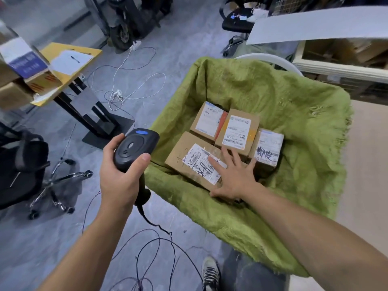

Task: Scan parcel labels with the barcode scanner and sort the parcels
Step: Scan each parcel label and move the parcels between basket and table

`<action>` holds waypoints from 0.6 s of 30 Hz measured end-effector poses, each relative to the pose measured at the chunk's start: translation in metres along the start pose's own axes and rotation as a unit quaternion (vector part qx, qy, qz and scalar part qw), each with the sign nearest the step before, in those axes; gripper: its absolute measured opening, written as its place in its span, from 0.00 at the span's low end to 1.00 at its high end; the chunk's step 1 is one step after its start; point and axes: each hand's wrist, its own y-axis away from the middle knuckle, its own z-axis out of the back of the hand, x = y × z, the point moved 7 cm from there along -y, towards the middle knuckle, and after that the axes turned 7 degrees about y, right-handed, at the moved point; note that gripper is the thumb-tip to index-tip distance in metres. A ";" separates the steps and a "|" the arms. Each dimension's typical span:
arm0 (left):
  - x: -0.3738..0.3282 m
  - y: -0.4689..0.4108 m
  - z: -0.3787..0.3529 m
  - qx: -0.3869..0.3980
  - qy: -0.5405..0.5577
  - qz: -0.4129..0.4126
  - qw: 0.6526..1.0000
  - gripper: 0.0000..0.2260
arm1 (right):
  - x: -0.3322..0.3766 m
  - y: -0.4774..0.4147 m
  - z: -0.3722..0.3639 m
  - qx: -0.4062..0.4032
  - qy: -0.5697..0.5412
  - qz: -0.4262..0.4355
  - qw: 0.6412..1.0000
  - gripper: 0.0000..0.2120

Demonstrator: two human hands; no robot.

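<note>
- Left hand point(117, 177) grips the barcode scanner point(134, 150) by its handle, beside the bin's left rim.
- Right hand point(235, 175) lies flat with fingers spread on the nearest parcel point(184, 156), over its right end, gripping nothing.
- The parcel sits in the green-cloth bin point(294, 122), long axis left to right. Its label point(195, 158) faces up, just right of the scanner, so the left hand is better placed to scan it.
- Three more parcels point(237, 131) lie behind it, labels up.

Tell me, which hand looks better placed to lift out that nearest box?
Probably the right hand: it lies open on the nearest parcel, while the left hand grips the scanner.
</note>
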 end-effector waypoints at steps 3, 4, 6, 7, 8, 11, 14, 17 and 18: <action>0.003 0.002 0.006 -0.007 0.007 0.006 1.000 0.24 | -0.002 -0.002 -0.003 0.020 -0.028 -0.011 0.999 0.53; 0.004 0.002 0.007 -0.007 0.010 0.007 1.000 0.25 | -0.002 -0.003 -0.003 0.020 -0.033 -0.012 0.999 0.53; 0.007 0.001 0.010 -0.009 0.019 0.011 1.000 0.25 | -0.003 -0.005 -0.004 0.022 -0.033 -0.014 0.999 0.53; 0.008 0.001 0.012 -0.011 0.023 0.012 1.000 0.25 | -0.003 -0.005 -0.004 0.022 -0.033 -0.016 0.999 0.53; 0.008 0.001 0.013 -0.014 0.026 0.011 0.999 0.25 | -0.003 -0.005 -0.005 0.023 -0.033 -0.017 0.999 0.53; 0.008 0.002 0.016 -0.014 0.029 0.003 0.999 0.24 | -0.002 -0.005 -0.005 0.031 -0.030 -0.023 0.999 0.53; 0.005 0.003 0.017 -0.004 0.036 0.001 0.999 0.25 | 0.000 -0.004 -0.002 0.045 -0.050 -0.042 0.997 0.54; 0.000 0.007 0.022 0.002 0.045 -0.004 0.999 0.24 | 0.007 0.003 -0.003 0.036 -0.057 -0.048 0.997 0.54; -0.001 0.008 0.025 0.003 0.045 -0.006 0.999 0.24 | 0.010 0.006 -0.003 0.032 -0.050 -0.048 0.997 0.53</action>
